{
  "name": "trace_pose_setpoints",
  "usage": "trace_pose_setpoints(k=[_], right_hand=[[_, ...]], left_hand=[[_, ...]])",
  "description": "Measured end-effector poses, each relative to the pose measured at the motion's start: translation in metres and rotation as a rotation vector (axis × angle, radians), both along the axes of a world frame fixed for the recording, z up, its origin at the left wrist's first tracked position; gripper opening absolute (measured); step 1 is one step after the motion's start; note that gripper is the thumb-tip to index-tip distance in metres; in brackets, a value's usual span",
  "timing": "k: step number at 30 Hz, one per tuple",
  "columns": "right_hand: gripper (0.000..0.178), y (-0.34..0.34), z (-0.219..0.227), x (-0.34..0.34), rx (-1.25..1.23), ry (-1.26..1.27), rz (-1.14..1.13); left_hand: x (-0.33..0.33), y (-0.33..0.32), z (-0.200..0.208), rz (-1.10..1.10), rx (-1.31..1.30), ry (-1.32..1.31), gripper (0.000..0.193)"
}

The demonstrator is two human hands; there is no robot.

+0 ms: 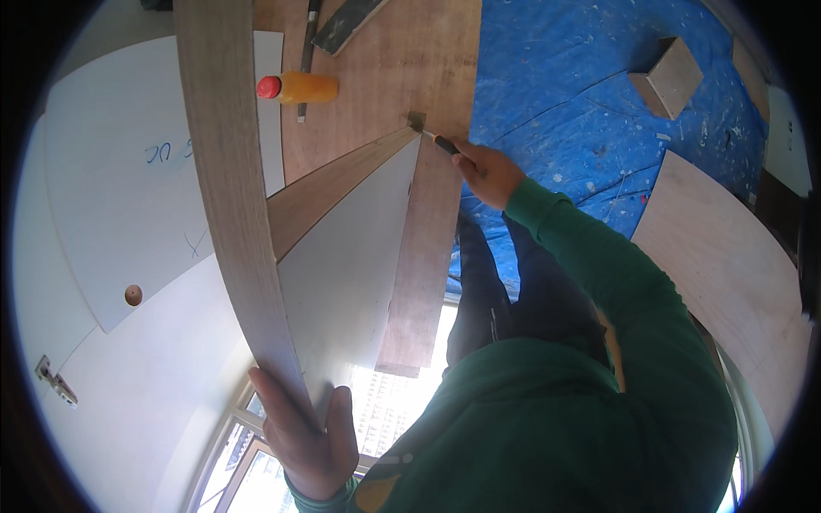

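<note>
Hands well apart (right perhaps clenched)

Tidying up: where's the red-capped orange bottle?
In the head view's upper left, the bottle overlaps a slim dark bar, just right of the long brown plank.

Left of the right grip, an orange bottle with a red cap covers part of 1 dark bar; 1 dark block sits farther from the grip. Right of it, white-flecked blue sheeting bears 1 box, with a pale panel lower right. Far left are a white board with 1 round hole and, lower, 1 metal hinge.
</note>
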State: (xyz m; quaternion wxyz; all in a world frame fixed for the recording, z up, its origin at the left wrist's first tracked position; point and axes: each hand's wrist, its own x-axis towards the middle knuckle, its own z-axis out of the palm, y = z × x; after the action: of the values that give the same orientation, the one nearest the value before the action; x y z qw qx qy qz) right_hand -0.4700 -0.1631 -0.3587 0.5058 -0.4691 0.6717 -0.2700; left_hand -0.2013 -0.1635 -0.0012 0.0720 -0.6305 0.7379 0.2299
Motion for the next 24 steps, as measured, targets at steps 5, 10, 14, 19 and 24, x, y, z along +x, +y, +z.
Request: trace_pose_setpoints(k=[5, 10, 14, 19, 24], right_hand=[[0.041, 0.000, 0.004, 0.002, 0.019, -0.009, 0.011], [0.043, 0.007, -0.012, 0.005, -0.073, -0.038, -0.037], [0.043, 0.008, -0.011, 0.006, -0.044, -0.006, -0.036], [0.041, 0.011, 0.012, 0.002, 0.076, 0.021, 0.054], [0.043, 0.043, 0.010, -0.008, 0.081, -0.043, 0.033]], left_hand=[[0.004, -0.001, -0.003, -0.056, -0.031, 0.000, 0.097], [0.002, 0.001, -0.001, -0.067, -0.044, -0.023, 0.097], [0.002, 0.001, -0.002, -0.061, -0.038, -0.001, 0.098], [0.000, 0.002, -0.002, -0.031, -0.045, -0.039, 0.099], [0.007, -0.001, 0.005, -0.099, 0.061, 0.022, 0.098]])
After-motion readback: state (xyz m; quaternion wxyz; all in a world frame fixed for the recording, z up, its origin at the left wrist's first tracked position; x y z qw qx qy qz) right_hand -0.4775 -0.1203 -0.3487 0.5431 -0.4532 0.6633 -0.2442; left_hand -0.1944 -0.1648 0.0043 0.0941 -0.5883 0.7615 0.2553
